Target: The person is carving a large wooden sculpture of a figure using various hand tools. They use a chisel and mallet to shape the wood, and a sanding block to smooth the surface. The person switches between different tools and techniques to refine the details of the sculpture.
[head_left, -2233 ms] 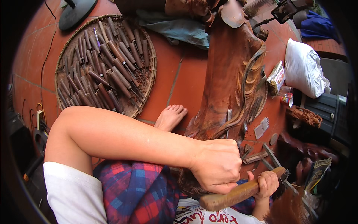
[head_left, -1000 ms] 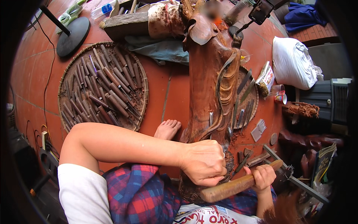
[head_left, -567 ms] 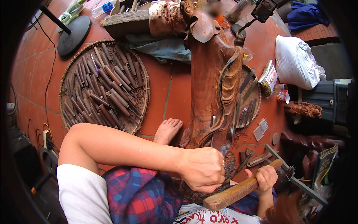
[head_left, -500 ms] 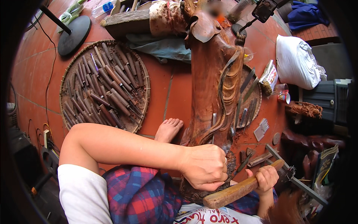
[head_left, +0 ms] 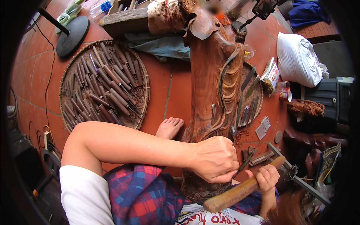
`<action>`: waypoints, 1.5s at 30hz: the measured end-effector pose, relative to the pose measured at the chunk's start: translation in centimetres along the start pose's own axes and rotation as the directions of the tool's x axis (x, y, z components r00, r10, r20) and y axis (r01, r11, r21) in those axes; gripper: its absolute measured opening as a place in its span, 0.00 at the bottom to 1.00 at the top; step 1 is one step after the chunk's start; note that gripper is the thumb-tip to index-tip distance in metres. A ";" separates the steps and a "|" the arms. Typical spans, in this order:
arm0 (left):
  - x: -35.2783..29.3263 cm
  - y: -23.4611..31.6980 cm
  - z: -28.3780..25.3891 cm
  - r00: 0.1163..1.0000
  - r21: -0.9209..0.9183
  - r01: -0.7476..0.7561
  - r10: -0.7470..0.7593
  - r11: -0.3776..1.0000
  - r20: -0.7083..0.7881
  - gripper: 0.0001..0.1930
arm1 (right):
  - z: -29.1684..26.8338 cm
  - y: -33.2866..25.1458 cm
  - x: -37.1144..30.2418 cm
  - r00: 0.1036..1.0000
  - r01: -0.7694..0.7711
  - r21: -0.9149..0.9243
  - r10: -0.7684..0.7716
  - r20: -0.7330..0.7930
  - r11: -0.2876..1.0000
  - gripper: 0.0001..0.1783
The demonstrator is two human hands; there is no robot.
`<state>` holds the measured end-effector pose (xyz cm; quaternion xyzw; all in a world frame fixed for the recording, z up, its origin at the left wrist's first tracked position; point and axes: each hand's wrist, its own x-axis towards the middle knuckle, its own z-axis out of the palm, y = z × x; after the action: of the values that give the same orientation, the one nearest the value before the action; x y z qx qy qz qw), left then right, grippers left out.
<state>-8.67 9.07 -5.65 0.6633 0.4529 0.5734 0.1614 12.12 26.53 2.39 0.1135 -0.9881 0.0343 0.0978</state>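
Reddish floor tiles (head_left: 159, 84) carry a round woven tray (head_left: 147, 90) on the left, its crowded chisels (head_left: 111, 73) mostly lying with handles toward the far left rim and metal ends toward the near right one, perhaps so each blade can be told by its shape. Between the plaid-covered legs (head_left: 138, 195), probably for steadiness, sits the near end of a large carved wood piece (head_left: 206, 82), and over it the left hand (head_left: 215, 159) curls into a fist, its contents hidden. Apart from that, the right hand (head_left: 267, 178) is clamped around a wooden mallet (head_left: 240, 189) toward its right end, the free length slanting down leftward, seemingly to clear the fist.
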 end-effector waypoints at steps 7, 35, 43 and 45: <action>-0.6 1.8 1.3 0.989 -0.007 -0.018 0.019 1.000 0.145 0.20 | -1.0 0.4 -0.5 1.000 -0.006 -0.018 0.006 0.006 1.000 0.22; -3.6 -0.7 -8.7 0.816 0.720 0.235 -0.535 0.653 0.219 0.23 | -8.5 3.4 -6.5 0.984 -0.126 -0.390 0.163 0.064 0.912 0.14; -7.6 0.7 -10.9 0.711 0.729 0.622 -0.595 0.286 -0.374 0.21 | -16.3 3.1 -13.9 0.812 -0.569 -0.400 0.569 -0.133 0.719 0.15; -11.5 1.8 -11.3 0.623 0.649 0.729 -0.602 0.217 -0.500 0.20 | -15.9 3.0 -19.1 0.615 -0.787 -0.216 0.766 -0.187 0.578 0.20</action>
<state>-17.38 -4.40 -8.14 0.3548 0.9089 0.2161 0.0367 32.61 35.02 13.95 -0.3465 -0.9279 -0.0607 0.1235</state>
